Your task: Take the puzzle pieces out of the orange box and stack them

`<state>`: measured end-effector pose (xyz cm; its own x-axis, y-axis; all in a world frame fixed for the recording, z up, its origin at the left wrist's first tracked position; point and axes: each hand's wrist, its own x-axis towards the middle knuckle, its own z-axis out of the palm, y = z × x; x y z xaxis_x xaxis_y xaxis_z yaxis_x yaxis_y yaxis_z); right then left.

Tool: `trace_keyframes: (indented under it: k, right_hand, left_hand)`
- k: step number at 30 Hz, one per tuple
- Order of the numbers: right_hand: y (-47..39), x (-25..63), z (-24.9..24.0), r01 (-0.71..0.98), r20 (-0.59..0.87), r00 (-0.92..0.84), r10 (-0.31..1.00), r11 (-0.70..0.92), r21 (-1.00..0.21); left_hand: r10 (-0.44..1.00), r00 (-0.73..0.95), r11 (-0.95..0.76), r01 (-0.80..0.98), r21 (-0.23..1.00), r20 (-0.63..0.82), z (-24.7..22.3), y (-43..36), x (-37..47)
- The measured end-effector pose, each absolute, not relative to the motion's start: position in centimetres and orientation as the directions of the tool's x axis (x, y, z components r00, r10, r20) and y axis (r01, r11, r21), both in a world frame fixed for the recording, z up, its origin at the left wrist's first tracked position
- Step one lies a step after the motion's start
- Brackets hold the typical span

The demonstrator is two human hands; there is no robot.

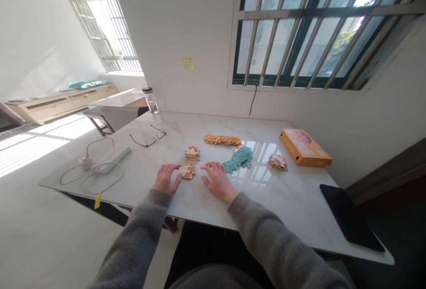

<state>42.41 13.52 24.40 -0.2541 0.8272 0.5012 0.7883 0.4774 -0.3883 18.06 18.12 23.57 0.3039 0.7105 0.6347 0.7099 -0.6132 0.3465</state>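
Between my two hands lies a small stack of puzzle pieces, red and cream on top. My left hand rests just left of it, fingers apart and holding nothing. On the other side, my right hand is open too, its fingertips a little away from the stack. Right behind stands a taller stack of similar pieces. A spread heap of teal puzzle pieces lies beside my right hand's fingers. Farther back is a long row of orange puzzle pieces.
A round pile of pinkish pieces lies near an orange box on the right. A black tablet is at the right edge. Glasses, a power strip with cables and a bottle occupy the table's left side.
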Motion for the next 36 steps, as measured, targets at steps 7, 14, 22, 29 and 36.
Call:
trace_keyframes:
  k: [7,14,22,29,36]
  right_hand:
    - [14.0,52.8,23.0,0.797,0.58,-0.022,0.814,0.364,-0.482]
    - [16.8,57.5,22.1,0.797,0.609,0.208,0.765,0.228,-0.559]
    - [19.9,58.1,23.1,0.853,0.372,0.372,0.851,-0.155,-0.498]
    - [18.8,58.3,23.3,0.914,0.32,0.191,0.928,-0.049,-0.402]
    - [15.9,56.3,22.7,0.782,0.34,0.152,0.928,0.098,-0.616]
  left_hand:
    - [0.652,0.576,-0.756,0.452,0.474,0.492,24.1,15.7,28.6]
    - [0.732,0.578,-0.679,0.574,0.457,0.36,23.7,18.1,36.9]
    - [0.759,0.516,-0.651,0.619,0.439,0.397,23.6,18.1,36.1]
    - [0.732,0.587,-0.679,0.594,0.432,0.346,22.9,18.6,35.8]
    - [0.637,0.648,-0.758,0.427,0.493,0.417,22.4,18.7,36.0]
